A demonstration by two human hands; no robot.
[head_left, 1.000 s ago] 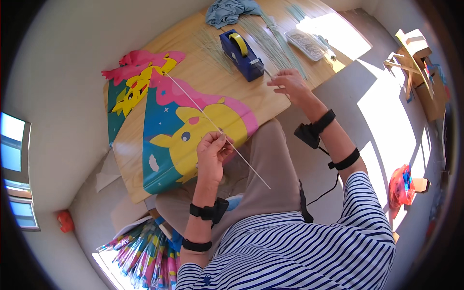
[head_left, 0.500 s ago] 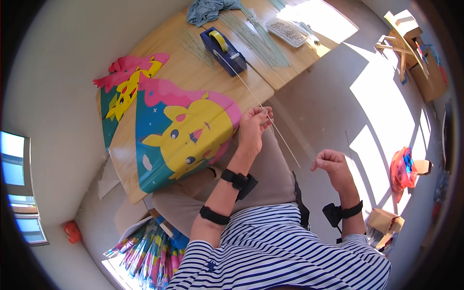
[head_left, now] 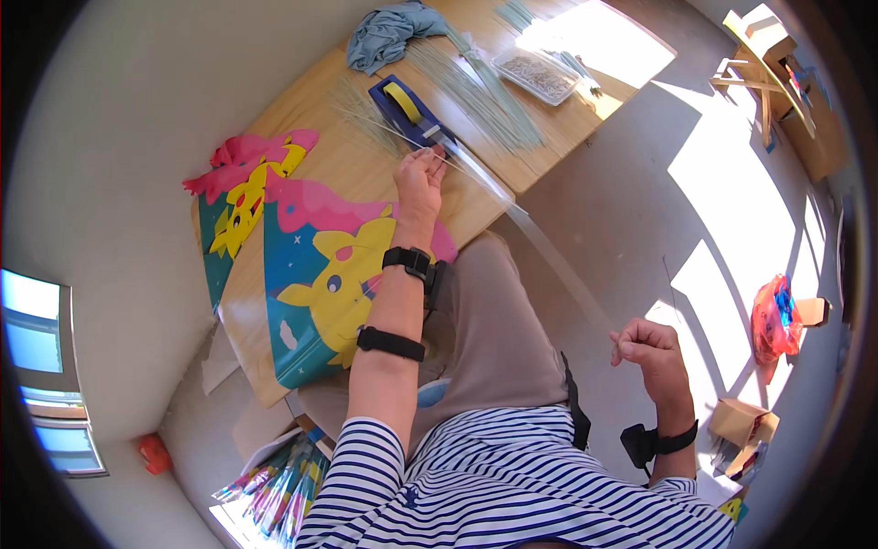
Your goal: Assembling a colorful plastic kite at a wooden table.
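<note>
My left hand pinches a thin pale stick right by the near end of the blue tape dispenser, which carries a yellow-cored roll. From the dispenser a clear strip of tape stretches past the table corner toward my right hand. That hand is raised over the floor at the right, thumb and fingers closed at the strip's far end; the contact itself is hard to make out. Partly under my left forearm lies a printed teal, pink and yellow cartoon sheet.
A second printed sheet lies crumpled beyond the first. Along the wooden table are bundles of pale sticks, a clear tray of small parts and a grey-blue cloth. A box of colourful wrapped pieces stands low at the left.
My left hand has moved forward and left to the dispenser, bringing the stick with it. My right hand has shifted slightly right and nearer to me. The tape strip shows more brightly now.
</note>
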